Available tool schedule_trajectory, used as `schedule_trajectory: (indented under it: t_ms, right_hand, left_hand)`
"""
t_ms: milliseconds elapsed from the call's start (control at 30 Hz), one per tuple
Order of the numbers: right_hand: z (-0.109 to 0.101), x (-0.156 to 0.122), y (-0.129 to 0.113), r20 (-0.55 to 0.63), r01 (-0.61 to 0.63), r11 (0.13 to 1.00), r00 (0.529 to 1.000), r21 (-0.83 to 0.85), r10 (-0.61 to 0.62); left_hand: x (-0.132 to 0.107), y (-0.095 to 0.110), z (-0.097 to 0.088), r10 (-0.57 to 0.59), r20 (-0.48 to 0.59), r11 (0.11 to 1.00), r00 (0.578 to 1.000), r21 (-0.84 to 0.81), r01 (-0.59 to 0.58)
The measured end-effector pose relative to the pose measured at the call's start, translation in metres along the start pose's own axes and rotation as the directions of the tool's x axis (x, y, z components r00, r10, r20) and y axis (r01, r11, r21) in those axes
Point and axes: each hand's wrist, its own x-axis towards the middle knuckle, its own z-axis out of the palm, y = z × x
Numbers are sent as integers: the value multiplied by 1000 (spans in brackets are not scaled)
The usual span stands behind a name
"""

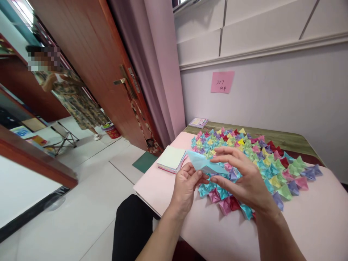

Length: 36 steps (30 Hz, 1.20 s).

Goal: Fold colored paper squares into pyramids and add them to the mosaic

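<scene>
A light-blue sheet of folded paper [199,162] is held above the table, its pointed corner up at the left. My left hand [184,188] pinches its lower edge between thumb and fingers. Around the paper's right end, my right hand [246,181] has its thumb and fingers spread apart; the fingertips are at the upper edge, and whether they press on it I cannot tell. Behind and below both hands, many small folded paper pieces [292,168] in several colours stand in close rows. A stack of square paper sheets [171,158] lies left of my left hand.
The table has a pale pink cover [315,221]. A small card pack [199,122] lies at its back, under a pink note [222,82] on the wall. To the left are a wooden door [89,54], a standing person [76,94] and a folding stool [63,136].
</scene>
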Motion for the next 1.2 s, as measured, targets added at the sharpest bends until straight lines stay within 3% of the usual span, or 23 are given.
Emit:
schedule_trajectory:
  t_ms: [267, 633, 933, 1200]
  right_hand:
    - [9, 1, -3, 2, 78, 995, 997, -66, -78]
    - [13, 3, 3, 31, -19, 997, 999, -73, 22]
    - [12, 1, 10, 44, -3, 995, 999, -97, 7]
    - [13, 0, 13, 127, 29, 984, 992, -175, -6]
  left_hand:
    - [-3, -5, 1, 16, 86, 998, 996, 53, -20]
    - [1, -6, 4, 85, 90, 958, 992, 267, -106]
    - [-1, -2, 2, 133, 96, 878, 986, 451, -162]
    - [1, -1, -1, 60, 66, 935, 996, 347, -79]
